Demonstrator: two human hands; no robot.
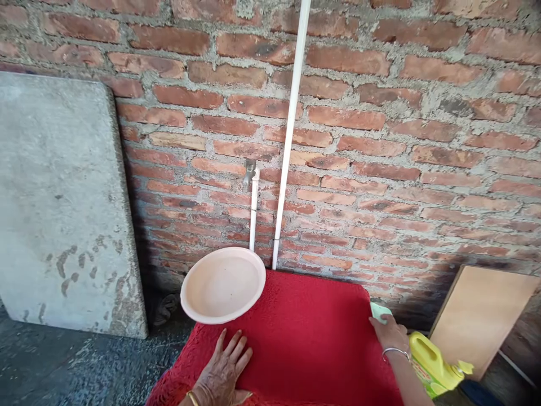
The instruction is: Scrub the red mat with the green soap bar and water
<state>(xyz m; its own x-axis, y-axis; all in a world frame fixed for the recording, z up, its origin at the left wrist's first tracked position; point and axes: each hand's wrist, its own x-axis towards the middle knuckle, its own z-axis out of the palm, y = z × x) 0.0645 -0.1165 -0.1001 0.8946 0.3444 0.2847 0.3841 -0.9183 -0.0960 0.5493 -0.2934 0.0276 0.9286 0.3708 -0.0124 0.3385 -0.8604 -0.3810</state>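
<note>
A wet-looking red cloth [308,332] is spread over a raised surface in the middle of the view. My left hand [224,366] lies flat on its near left part, fingers spread and holding nothing. Just beyond those fingertips a pale pink plastic basin [224,285] rests at the cloth's far left corner. Over at the cloth's right edge, my right hand [389,334] is closed on a pale green object [380,311]. Only one end of that object shows, so its kind is unclear.
A yellow plastic jug [435,361] stands right of my right wrist, before a leaning tan board [482,316]. At left a grey slab [67,203] leans on the brick wall [359,146]. A tap [249,172] and a white pipe [289,141] are behind the basin.
</note>
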